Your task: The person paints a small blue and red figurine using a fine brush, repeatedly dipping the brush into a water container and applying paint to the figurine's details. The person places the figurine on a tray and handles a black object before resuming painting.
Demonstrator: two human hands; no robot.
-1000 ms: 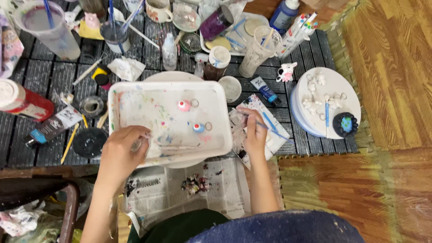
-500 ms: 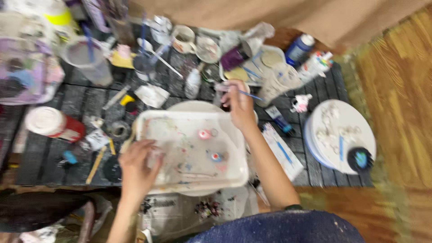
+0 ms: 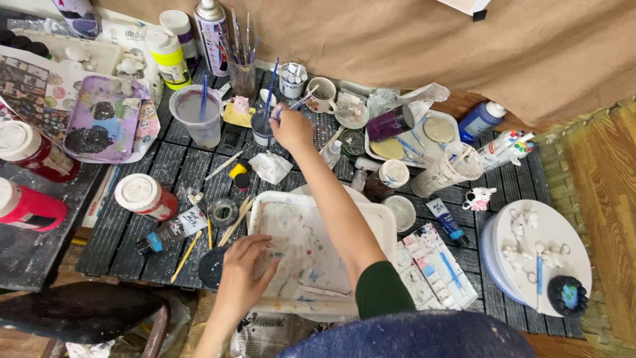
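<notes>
One white tray (image 3: 311, 255) on the slatted worktop (image 3: 165, 179), left hand (image 3: 246, 278) flat on its near-left corner, fingers spread. Beyond the tray, right hand (image 3: 291, 127) pinching one brush (image 3: 301, 103) at one small cup (image 3: 263, 127). Left of the tray, three red bottles (image 3: 144, 197), white-capped; right of it, one round plate (image 3: 536, 255).

A slim paintbrush with a blue handle (image 3: 271, 86) stands tilted in a small dark water cup (image 3: 262, 128) on the slatted black tabletop; its bristle end seems to be down in the cup, though that part is hidden. A white rectangular plastic tray (image 3: 311, 255), smeared with pale paint, lies flat nearer the table's front edge.
</notes>
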